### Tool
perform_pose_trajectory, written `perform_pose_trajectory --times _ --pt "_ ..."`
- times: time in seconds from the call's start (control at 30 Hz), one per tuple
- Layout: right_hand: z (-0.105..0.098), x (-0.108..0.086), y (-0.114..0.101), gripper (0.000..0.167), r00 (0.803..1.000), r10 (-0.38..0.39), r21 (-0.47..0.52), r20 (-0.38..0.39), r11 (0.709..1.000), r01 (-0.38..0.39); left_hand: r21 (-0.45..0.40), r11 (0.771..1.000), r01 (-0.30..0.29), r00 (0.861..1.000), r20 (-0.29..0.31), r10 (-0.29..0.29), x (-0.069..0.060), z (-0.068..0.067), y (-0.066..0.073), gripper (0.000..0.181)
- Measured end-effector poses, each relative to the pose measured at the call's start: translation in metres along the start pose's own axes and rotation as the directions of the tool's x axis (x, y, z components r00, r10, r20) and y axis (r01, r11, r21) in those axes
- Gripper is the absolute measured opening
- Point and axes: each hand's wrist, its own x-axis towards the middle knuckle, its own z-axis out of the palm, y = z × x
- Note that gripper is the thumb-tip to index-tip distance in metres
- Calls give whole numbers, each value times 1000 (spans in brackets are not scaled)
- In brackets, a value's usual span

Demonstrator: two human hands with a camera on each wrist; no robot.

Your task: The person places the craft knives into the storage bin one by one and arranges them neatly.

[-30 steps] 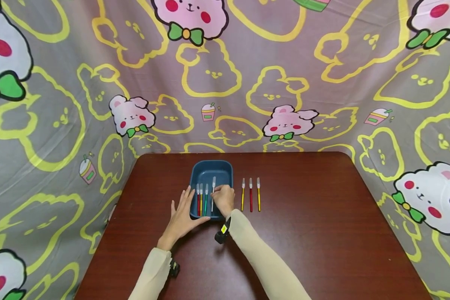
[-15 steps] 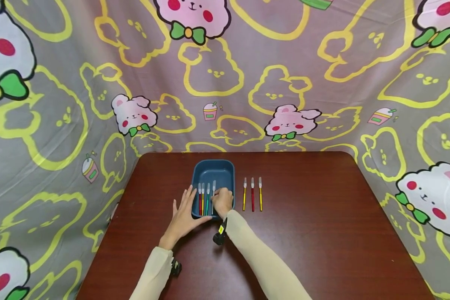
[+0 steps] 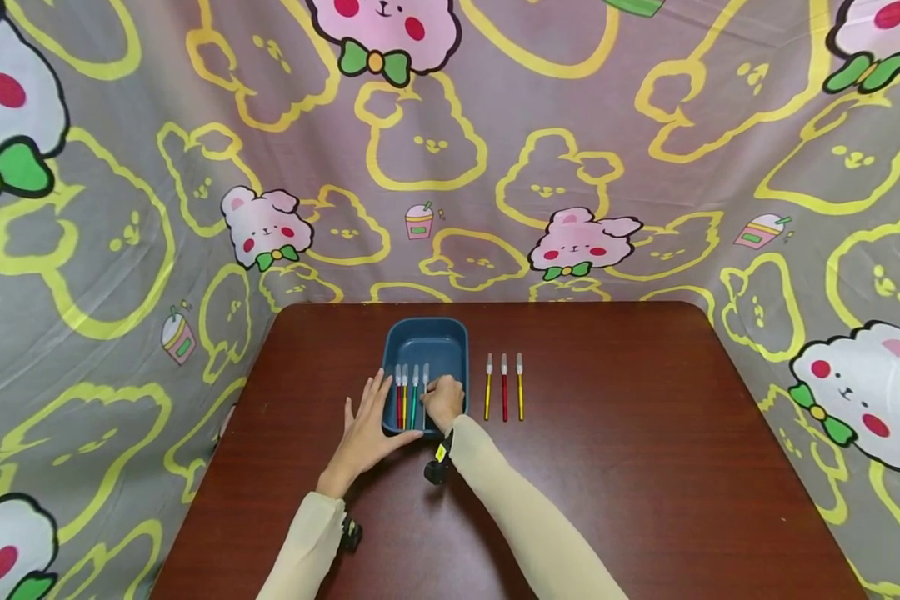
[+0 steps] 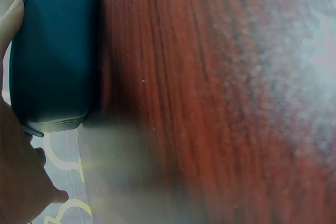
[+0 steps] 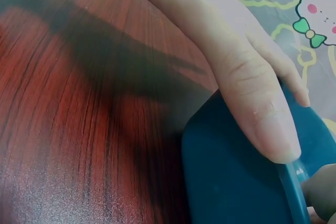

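Note:
A blue tray (image 3: 437,329) holds several capped pens standing side by side: a red pen (image 3: 400,404), a yellow pen (image 3: 405,404), a green pen (image 3: 414,404) and a white pen (image 3: 425,379). My right hand (image 3: 446,402) pinches the white pen over the tray's right part. My left hand (image 3: 363,433) is spread along the tray's left and near sides, its thumb on the near rim. In the right wrist view the left thumb (image 5: 270,124) rests on the tray's rim; the left wrist view shows the tray's outer wall (image 4: 55,51).
To the right of the tray, a yellow pen (image 3: 488,387), a red pen (image 3: 505,387) and another yellow pen (image 3: 521,387) lie in a row on the brown table (image 3: 645,433). A patterned curtain (image 3: 495,192) hangs around the table.
The white pen in my right hand has moved slightly toward the near side and lower in the tray. My left hand stays in place on the tray.

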Motion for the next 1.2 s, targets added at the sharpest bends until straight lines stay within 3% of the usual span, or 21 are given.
perform_pose_trajectory --times 0.33,0.67,1.0,1.2 --pt "-2 0 -2 12 1000 0 -18 18 1000 0 9 1000 -3 1000 -10 3 1 1 0 116" --pt "2 3 1 9 998 33 28 48 999 -34 15 1000 -11 1000 -22 11 2 2 -1 117" --pt "3 1 1 4 995 -20 36 102 999 16 10 1000 -1 1000 -17 2 0 0 0 117" --pt "0 1 0 4 997 -22 62 70 998 17 0 1000 0 1000 -8 0 1 0 0 117"
